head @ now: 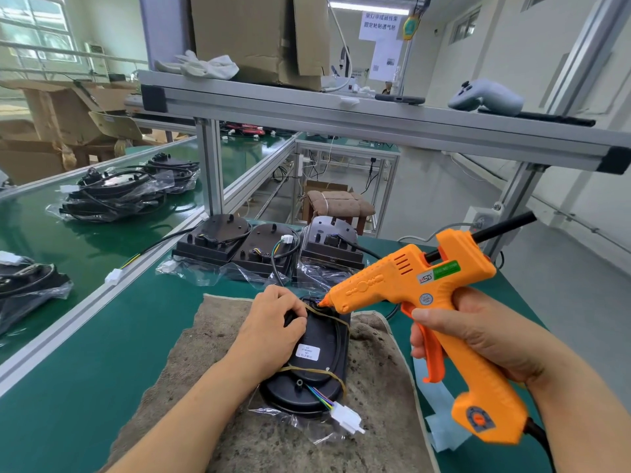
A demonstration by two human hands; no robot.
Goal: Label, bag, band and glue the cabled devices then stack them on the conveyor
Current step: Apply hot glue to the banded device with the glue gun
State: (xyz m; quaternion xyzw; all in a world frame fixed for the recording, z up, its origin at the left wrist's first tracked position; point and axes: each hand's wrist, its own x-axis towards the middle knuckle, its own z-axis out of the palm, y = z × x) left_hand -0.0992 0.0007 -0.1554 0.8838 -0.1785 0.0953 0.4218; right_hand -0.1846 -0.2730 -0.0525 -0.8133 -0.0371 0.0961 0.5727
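**One glue gun, one device, two busy hands**

The right hand (478, 332) is wrapped tight around the handle of one orange glue gun (403, 285), with a finger on the trigger. The gun's tip points left and a little down. It touches the far end of the device (317, 356).

The left hand (273, 322) has its fingers curled over the far left side of that same device and grips it there (the fingertips are partly hidden, so I cannot tell just what they pinch).

The device is one long black thing. It lies flat on a brown towel (375, 387) in the middle of the green surface (102, 387). Its long side runs from close to the person to far away, leaning a bit to the right. Two rubber bands (317, 371) go across it, one near each end. It has one white label (308, 352) on top. One white plug (346, 418) on colored wires sticks out of the near end, toward the person. A clear bag (307, 428) shows around that end.

Behind the towel, three more devices (263, 245) stand in a row.

To the left, on the green conveyor (85, 247), three bagged piles (112, 196) can be seen, well apart from the towel.
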